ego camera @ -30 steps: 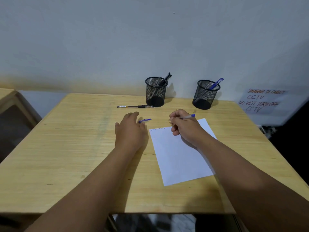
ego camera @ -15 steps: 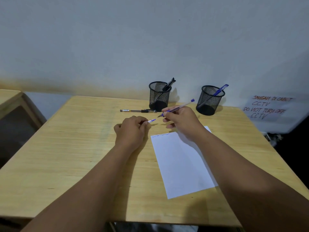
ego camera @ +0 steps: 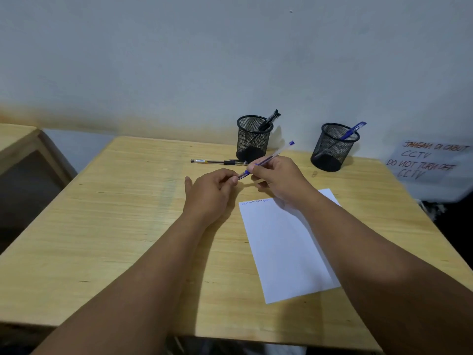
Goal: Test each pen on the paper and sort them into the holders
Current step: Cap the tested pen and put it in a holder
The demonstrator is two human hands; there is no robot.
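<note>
My right hand (ego camera: 279,179) grips a clear blue pen (ego camera: 277,152) above the table, its blue end pointing up toward the wall. My left hand (ego camera: 212,190) pinches the pen's blue cap (ego camera: 242,175) at the pen's tip; whether the cap is seated on the tip I cannot tell. A white sheet of paper (ego camera: 286,247) lies under my right forearm, with small blue scribbles along its top edge. Two black mesh holders stand at the back: the left holder (ego camera: 253,139) has a black pen in it, the right holder (ego camera: 334,147) a blue pen.
A capped black pen (ego camera: 217,162) lies flat on the wooden table (ego camera: 115,213) just left of the left holder. A paper sign with handwriting (ego camera: 430,162) hangs on the wall at the right. Another wooden table's corner (ego camera: 18,139) shows at the far left.
My right hand lifted the pen off the paper and swung its tip toward my left hand. My left hand picked the cap off the table and brought it to the tip.
</note>
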